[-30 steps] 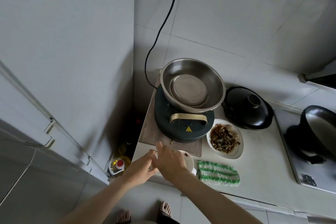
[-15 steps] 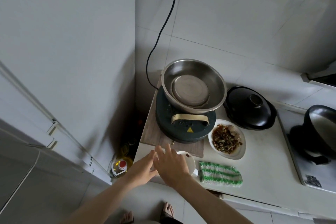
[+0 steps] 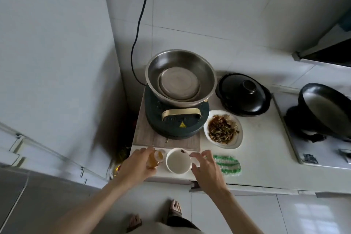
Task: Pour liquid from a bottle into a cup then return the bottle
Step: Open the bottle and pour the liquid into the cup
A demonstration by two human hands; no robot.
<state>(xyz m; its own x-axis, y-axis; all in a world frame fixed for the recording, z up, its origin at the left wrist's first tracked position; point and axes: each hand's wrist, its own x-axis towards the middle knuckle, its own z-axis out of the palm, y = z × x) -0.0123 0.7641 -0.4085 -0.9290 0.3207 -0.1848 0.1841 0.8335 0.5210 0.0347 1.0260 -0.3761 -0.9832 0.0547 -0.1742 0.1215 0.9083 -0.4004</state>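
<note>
Amber bottle (image 3: 156, 159) now sits gripped in your left hand (image 3: 137, 165) just beside the white cup (image 3: 178, 160), your right hand (image 3: 206, 168) has drawn back open, so pouring can begin.

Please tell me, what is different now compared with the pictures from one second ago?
The right hand moved off the white ceramic cup to its right side, fingers spread, uncovering it. The left hand now holds a small amber bottle beside the cup. The steel bowl and plate of food stayed put.
</note>
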